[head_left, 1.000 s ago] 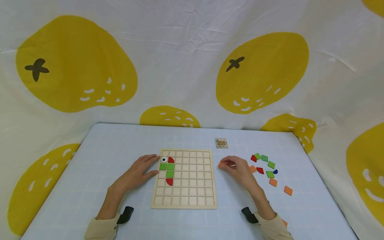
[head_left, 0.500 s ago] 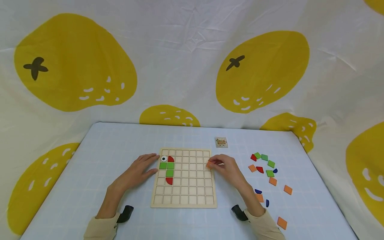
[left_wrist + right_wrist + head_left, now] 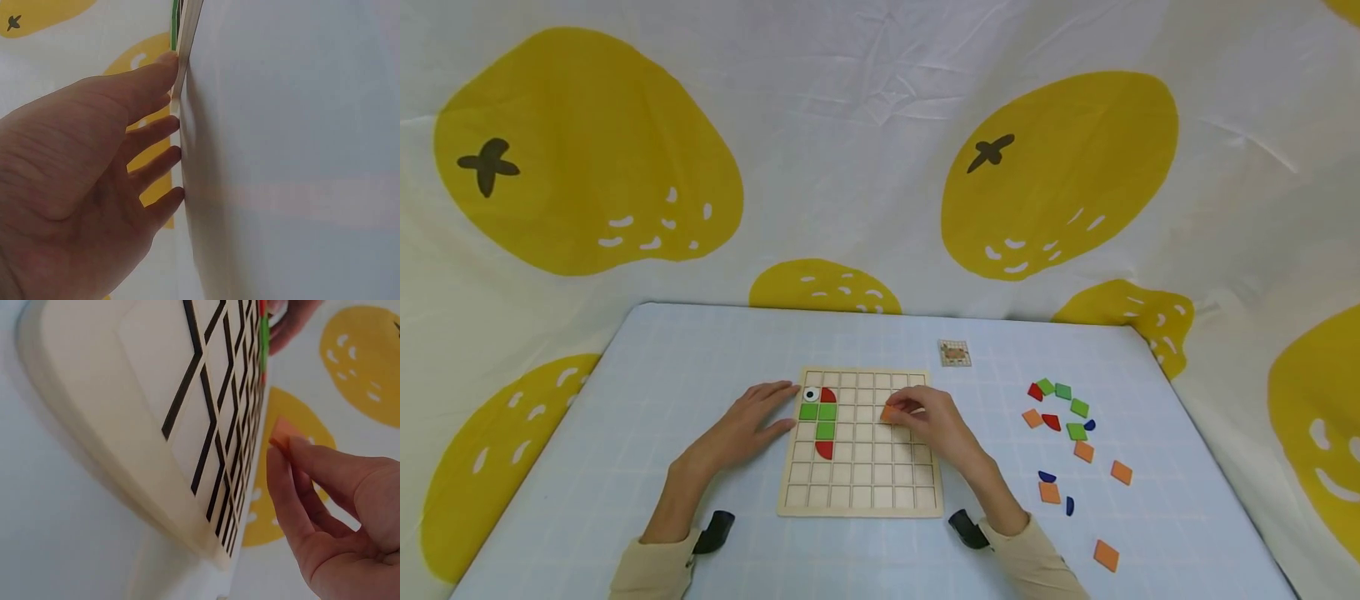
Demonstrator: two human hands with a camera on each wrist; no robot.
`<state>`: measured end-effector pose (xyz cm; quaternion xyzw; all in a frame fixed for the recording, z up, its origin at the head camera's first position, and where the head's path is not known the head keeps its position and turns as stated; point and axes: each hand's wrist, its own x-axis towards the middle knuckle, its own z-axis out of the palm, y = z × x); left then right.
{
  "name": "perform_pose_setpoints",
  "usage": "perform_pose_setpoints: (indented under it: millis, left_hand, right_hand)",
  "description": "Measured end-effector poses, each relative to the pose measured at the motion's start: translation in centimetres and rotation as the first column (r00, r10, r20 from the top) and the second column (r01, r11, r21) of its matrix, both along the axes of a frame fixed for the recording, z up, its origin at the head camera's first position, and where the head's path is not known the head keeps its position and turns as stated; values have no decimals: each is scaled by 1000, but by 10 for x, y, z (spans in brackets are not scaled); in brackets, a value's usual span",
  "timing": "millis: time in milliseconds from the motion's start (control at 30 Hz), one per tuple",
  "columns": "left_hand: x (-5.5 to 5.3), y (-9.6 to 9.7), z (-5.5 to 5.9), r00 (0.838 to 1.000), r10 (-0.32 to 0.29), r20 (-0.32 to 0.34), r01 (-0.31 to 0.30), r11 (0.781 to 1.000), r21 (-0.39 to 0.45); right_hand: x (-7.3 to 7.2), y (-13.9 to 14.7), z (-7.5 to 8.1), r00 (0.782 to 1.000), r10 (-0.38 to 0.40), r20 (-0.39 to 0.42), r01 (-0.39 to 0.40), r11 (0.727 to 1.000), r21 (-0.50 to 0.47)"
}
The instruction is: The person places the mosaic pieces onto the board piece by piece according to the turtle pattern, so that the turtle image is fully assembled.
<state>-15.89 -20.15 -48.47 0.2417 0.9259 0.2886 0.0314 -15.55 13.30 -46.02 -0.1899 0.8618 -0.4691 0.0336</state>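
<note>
A wooden grid board (image 3: 859,510) lies mid-table, with green square tiles (image 3: 825,430), two red quarter-round tiles (image 3: 824,450) and a white eye tile (image 3: 811,395) set in its left columns. My right hand (image 3: 936,423) is over the board's right half, pinching an orange square tile (image 3: 889,413) between thumb and fingertips. In the right wrist view that orange tile (image 3: 285,432) shows just above the grid. At the board's left edge, my left hand (image 3: 741,433) rests with relaxed, spread fingers; in the left wrist view the thumb (image 3: 164,70) touches the board's side.
Loose tiles lie scattered on the right of the table: green squares (image 3: 1063,391), orange squares (image 3: 1122,472), red pieces (image 3: 1051,422) and dark blue half-rounds (image 3: 1070,506). A small pattern card (image 3: 955,353) lies behind the board's right corner. A fruit-print cloth (image 3: 880,183) hangs behind.
My right hand has carried the orange tile leftward, from beside the board's right edge to over its right-hand columns. The left hand has stayed at the left edge.
</note>
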Motion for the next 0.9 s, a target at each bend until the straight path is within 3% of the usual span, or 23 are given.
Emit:
perform_pose_setpoints:
  millis: [900]
  left_hand:
    - [-1, 1, 0, 1000, 13, 14, -12, 1000, -13]
  right_hand:
    - [1, -50, -5, 995, 103, -7, -103, 995, 7]
